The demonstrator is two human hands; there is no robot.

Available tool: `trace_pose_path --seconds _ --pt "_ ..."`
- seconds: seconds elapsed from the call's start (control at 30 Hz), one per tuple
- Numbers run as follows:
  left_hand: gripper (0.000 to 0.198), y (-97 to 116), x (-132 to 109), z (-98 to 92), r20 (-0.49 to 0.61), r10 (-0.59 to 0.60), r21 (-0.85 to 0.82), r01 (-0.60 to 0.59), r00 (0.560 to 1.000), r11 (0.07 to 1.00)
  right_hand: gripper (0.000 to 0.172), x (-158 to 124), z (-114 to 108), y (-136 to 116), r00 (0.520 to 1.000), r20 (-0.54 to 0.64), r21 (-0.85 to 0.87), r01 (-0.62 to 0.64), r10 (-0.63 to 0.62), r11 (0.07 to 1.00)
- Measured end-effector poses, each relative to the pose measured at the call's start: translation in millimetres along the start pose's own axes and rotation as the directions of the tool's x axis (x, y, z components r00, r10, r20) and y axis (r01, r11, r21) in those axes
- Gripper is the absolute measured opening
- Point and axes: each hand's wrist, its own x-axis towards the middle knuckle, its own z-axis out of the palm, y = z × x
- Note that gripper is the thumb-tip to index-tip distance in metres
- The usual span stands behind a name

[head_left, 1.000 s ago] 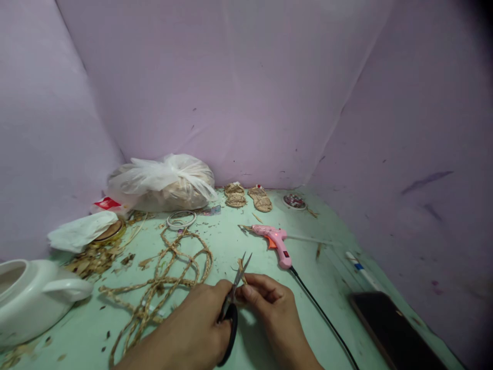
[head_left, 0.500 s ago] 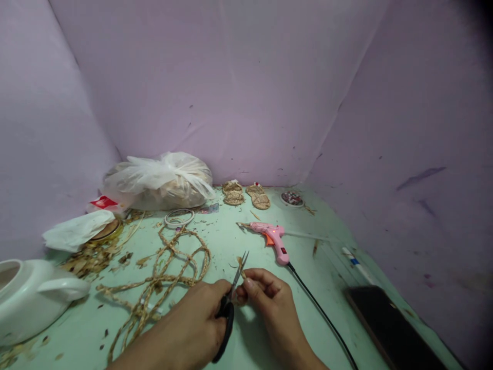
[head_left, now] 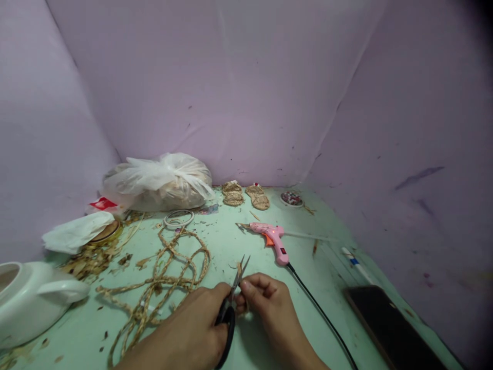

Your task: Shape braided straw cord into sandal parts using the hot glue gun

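Note:
My left hand (head_left: 198,321) is closed around the black-handled scissors (head_left: 235,288). Their blades point up and away from me, slightly apart, in front of the fingertips of my right hand (head_left: 265,303). Those fingers pinch a short strip of tan dried fibre (head_left: 239,268), mostly hidden by fingers and blades; its tip shows at the blades. Just left of my left hand lies a loosely looped braided fibre rope (head_left: 162,281). Beyond my right hand a pink glue gun (head_left: 271,239) rests on its side, nozzle to the left.
At the back stand a tied plastic bag (head_left: 165,182), two small woven slippers (head_left: 245,196) and a dish of beads (head_left: 291,199). A tape roll (head_left: 179,219) and a white pitcher (head_left: 31,300) are on the left. A phone (head_left: 389,324), marker (head_left: 358,264) and black cord (head_left: 323,313) lie right.
The scissor blades have opened a little wider around the fibre strip. Both hands have shifted very slightly downward; the objects on the table stay where they were.

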Motion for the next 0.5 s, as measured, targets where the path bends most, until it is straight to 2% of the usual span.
trace_pose_path --seconds 0.1,0.23,0.43,0.5 --pt "0.026 1 0 -0.4 0.017 -0.026 -0.002 0.026 1.000 1.000 0.027 -3 1 -2 0.999 0.010 -0.090 0.053 -0.052 0.995" --pt "0.026 1 1 -0.6 0.018 -0.030 -0.025 0.030 0.999 0.999 0.022 -5 2 -6 0.998 -0.002 -0.162 0.063 -0.064 0.985" --pt "0.026 -7 2 -0.3 -0.005 0.024 -0.018 -0.024 1.000 1.000 0.023 -4 1 -8 0.996 -0.007 -0.192 0.085 -0.088 0.978" --pt "0.024 -10 3 3.2 -0.010 0.044 -0.066 -0.044 0.999 0.997 0.024 -4 1 -8 0.996 -0.020 -0.195 0.082 -0.088 0.977"
